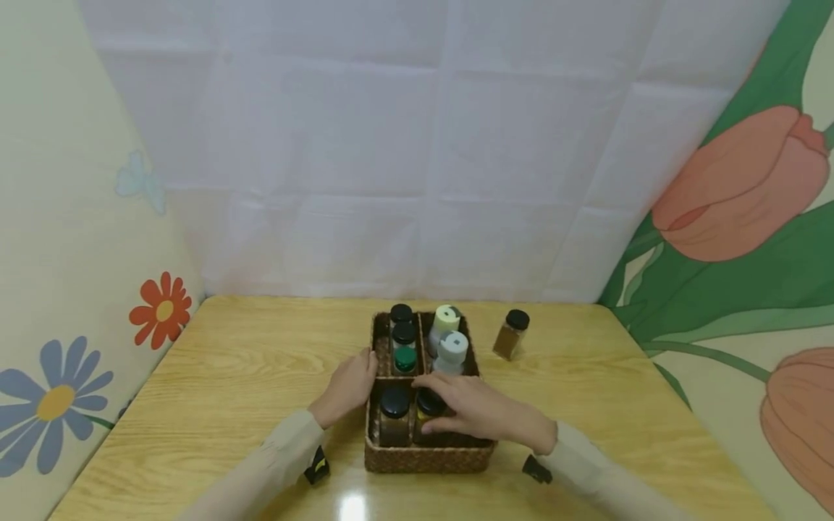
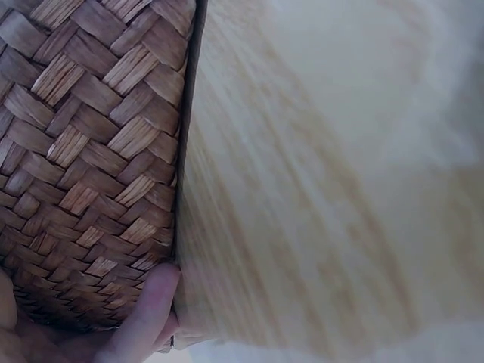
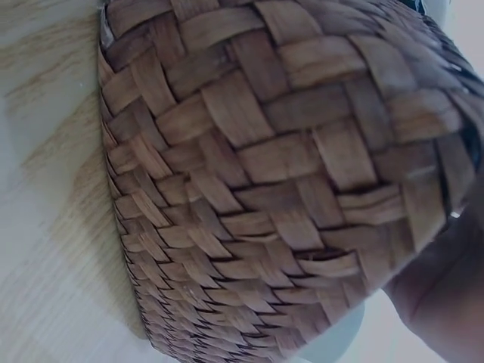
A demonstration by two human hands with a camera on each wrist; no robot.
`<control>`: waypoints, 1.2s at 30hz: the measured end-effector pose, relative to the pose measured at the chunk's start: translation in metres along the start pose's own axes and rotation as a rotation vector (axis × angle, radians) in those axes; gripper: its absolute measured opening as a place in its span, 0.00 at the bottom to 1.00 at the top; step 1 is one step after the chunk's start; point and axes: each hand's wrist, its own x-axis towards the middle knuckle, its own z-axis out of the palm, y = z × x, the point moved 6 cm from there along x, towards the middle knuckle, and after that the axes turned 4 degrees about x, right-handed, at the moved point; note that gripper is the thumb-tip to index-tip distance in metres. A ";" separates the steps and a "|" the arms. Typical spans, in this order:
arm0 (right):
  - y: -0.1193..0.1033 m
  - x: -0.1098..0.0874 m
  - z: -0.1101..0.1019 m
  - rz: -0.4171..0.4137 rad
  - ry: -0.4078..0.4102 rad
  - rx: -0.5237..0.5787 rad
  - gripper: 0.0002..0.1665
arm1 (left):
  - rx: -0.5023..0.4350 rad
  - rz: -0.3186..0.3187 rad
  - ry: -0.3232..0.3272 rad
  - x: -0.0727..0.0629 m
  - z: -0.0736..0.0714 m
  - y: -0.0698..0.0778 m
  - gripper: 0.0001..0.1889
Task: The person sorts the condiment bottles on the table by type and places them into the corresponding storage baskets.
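Observation:
A brown woven basket (image 1: 426, 459) with dividers stands on the table, holding several seasoning containers. My left hand (image 1: 348, 385) grips its left wall; the left wrist view shows fingers (image 2: 149, 314) against the weave. Over the front right compartment, my right hand (image 1: 478, 410) holds a black-lidded jar (image 1: 430, 400) between thumb and fingers, hiding much of it. Beside that jar stands another black-lidded jar (image 1: 394, 412). The back left compartment has two black-lidded jars and a green-lidded jar (image 1: 405, 359). At the back right are a yellow-capped bottle (image 1: 446, 320) and a white-capped bottle (image 1: 452, 349).
A black-capped jar of brown powder (image 1: 511, 335) stands on the wooden table (image 1: 274, 354), right of the basket. A white cloth (image 1: 339, 145) hangs behind the table. Flower-patterned cloths flank both sides.

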 end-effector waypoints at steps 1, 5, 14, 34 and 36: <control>0.000 0.000 -0.001 -0.003 0.002 -0.003 0.39 | -0.006 -0.004 -0.002 0.000 0.000 0.000 0.21; -0.001 0.000 -0.005 -0.025 0.014 -0.021 0.40 | -0.017 -0.008 0.000 0.001 -0.001 0.000 0.20; -0.002 -0.002 -0.011 -0.002 0.006 -0.001 0.36 | -0.012 -0.009 0.004 0.002 -0.002 0.000 0.18; 0.004 -0.017 -0.023 0.023 0.127 0.016 0.22 | -0.011 0.002 0.012 -0.002 -0.001 0.000 0.19; 0.004 -0.018 -0.025 0.008 0.155 0.010 0.19 | -0.007 0.000 0.012 -0.002 -0.001 0.000 0.19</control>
